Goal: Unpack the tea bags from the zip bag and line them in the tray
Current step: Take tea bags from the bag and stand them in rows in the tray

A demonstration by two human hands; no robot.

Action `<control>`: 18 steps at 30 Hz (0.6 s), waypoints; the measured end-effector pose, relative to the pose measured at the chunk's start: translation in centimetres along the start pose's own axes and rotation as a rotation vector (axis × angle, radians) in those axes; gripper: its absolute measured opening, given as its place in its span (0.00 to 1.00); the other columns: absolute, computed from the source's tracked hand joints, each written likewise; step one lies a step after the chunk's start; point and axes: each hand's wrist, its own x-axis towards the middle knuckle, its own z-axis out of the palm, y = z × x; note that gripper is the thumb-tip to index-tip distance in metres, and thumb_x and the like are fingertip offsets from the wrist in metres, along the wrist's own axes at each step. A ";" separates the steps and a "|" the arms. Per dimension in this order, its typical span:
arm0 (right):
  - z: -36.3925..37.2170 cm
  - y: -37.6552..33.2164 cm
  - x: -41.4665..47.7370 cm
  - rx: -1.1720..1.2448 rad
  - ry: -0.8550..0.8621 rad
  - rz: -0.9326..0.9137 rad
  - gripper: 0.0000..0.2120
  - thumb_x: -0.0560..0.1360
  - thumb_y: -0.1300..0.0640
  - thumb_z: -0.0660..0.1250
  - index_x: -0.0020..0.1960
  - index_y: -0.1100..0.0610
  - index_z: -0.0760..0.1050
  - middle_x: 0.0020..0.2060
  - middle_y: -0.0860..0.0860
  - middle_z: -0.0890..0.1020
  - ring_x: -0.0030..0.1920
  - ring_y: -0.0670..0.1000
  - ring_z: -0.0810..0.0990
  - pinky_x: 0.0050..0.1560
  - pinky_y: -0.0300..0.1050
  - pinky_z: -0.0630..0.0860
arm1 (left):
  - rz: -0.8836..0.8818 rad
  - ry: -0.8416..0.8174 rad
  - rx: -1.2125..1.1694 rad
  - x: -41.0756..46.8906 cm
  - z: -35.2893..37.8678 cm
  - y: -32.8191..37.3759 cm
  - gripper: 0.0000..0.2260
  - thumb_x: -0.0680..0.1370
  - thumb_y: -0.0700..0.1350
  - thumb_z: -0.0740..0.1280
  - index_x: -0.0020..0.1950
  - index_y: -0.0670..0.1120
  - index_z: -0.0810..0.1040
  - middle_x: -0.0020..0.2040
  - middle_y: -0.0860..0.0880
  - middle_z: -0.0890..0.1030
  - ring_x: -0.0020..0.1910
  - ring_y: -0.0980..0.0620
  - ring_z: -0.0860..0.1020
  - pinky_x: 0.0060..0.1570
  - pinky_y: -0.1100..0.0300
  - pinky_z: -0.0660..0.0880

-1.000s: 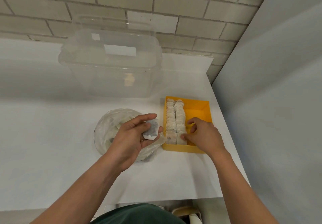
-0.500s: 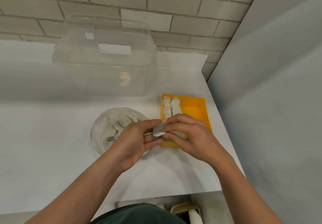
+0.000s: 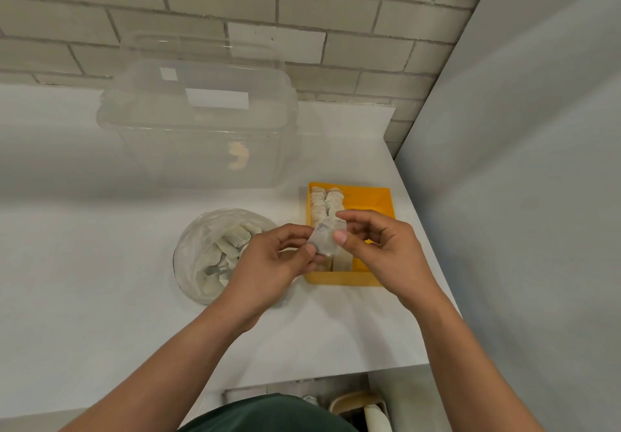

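Zip bag [image 3: 208, 257] is set on the counter just left of the tray, with many tea bags left inside. In the yellow tray [image 3: 342, 278] two rows [image 3: 324, 203] are lined along the left side and the right part is unfilled. The task is judged roughly mid-way. Left hand [image 3: 272, 263] and right hand [image 3: 386, 250] are curled at the fingertips, and one tea bag [image 3: 326, 240] is pinched between both above the tray's near end.
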 end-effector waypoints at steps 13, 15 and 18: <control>-2.9 4.8 1.3 -0.263 0.090 0.094 0.05 0.78 0.50 0.73 0.51 0.48 0.86 0.37 0.39 0.85 0.41 0.42 0.82 0.43 0.37 0.76 | 0.560 0.079 1.126 0.6 -0.2 -4.0 0.06 0.77 0.48 0.75 0.54 0.55 0.86 0.50 0.60 0.84 0.46 0.53 0.75 0.36 0.60 0.72; -3.2 5.9 1.5 -0.328 0.033 0.151 0.04 0.77 0.48 0.73 0.50 0.47 0.86 0.39 0.39 0.85 0.42 0.42 0.82 0.44 0.40 0.77 | 0.633 0.054 1.258 0.8 -0.1 -4.7 0.07 0.74 0.47 0.79 0.51 0.54 0.87 0.46 0.59 0.85 0.43 0.51 0.76 0.31 0.61 0.71; -3.0 6.8 1.7 -0.424 -0.085 0.227 0.05 0.77 0.47 0.74 0.49 0.46 0.86 0.39 0.40 0.85 0.41 0.39 0.81 0.43 0.37 0.73 | 0.727 0.053 1.411 1.2 0.3 -5.2 0.09 0.69 0.49 0.81 0.48 0.54 0.88 0.43 0.59 0.84 0.39 0.51 0.77 0.36 0.64 0.67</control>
